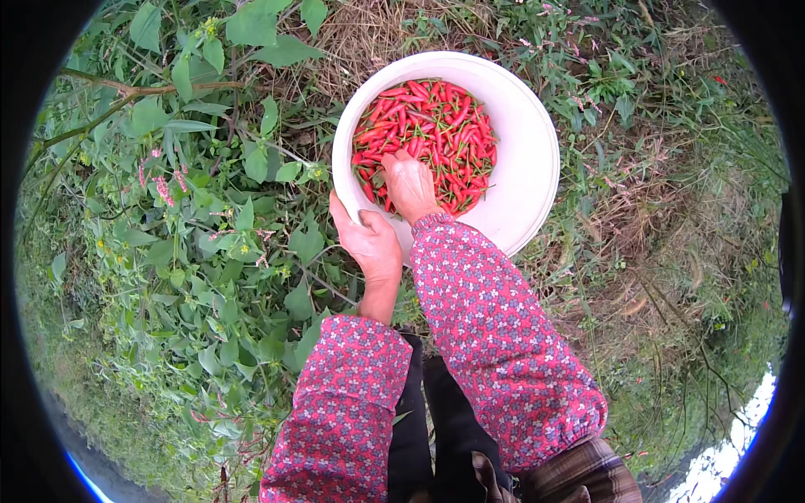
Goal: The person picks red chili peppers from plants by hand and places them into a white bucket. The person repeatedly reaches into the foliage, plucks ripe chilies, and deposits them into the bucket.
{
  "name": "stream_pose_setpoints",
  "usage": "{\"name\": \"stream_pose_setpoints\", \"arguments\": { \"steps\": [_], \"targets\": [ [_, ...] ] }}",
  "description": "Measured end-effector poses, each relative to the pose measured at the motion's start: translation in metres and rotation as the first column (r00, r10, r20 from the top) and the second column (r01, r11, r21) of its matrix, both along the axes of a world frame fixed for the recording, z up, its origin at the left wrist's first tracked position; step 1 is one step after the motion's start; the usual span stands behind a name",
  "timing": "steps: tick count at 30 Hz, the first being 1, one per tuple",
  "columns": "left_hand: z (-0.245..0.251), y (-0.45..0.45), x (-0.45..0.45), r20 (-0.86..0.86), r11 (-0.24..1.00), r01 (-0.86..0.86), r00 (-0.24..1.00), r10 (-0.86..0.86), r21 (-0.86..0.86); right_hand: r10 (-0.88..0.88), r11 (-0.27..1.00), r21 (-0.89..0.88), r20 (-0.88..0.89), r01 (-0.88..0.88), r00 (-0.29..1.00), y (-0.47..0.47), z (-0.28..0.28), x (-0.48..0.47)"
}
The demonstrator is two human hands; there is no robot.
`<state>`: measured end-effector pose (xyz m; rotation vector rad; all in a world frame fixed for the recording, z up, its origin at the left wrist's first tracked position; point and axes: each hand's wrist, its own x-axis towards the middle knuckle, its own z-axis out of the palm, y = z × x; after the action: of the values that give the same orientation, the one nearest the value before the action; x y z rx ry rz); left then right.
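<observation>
A white plastic bucket is in front of me, its mouth facing up toward the camera. Many red chili peppers with green stems lie inside, heaped toward the left of the bucket. My left hand grips the near left rim, thumb over the edge and fingers along the outer wall. Inside the bucket, my right hand reaches down to the peppers with its fingers bent. Its fingertips are largely hidden, so whether it holds any peppers cannot be told. Floral sleeve covers are on both forearms.
Dense leafy weeds with pink flower spikes grow on the left. A bare brown branch juts in at the upper left. Dry grass and low plants cover the ground at right. My dark trouser legs are below the bucket.
</observation>
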<state>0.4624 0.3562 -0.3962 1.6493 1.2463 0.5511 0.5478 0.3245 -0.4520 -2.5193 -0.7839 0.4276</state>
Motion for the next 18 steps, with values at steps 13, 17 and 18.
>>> {"name": "stream_pose_setpoints", "arguments": {
  "steps": [13, 17, 18],
  "targets": [
    [0.003, 0.008, -0.006, -0.037, 0.999, 0.021, 0.999, -0.020, 0.035, 0.047, 0.867, 0.273, -0.878, 0.417, 0.477, -0.137, 0.142, -0.026],
    [0.006, 0.011, -0.007, -0.087, 0.997, 0.008, 0.996, -0.015, -0.077, -0.041, 0.684, -0.572, -0.651, -0.453, 0.758, -0.207, 0.223, -0.098],
    [0.006, 0.021, -0.012, -0.156, 0.999, 0.026, 0.987, -0.031, -0.033, -0.026, 0.888, -0.378, -0.611, -0.264, 0.791, -0.219, 0.231, -0.110]
  ]
}}
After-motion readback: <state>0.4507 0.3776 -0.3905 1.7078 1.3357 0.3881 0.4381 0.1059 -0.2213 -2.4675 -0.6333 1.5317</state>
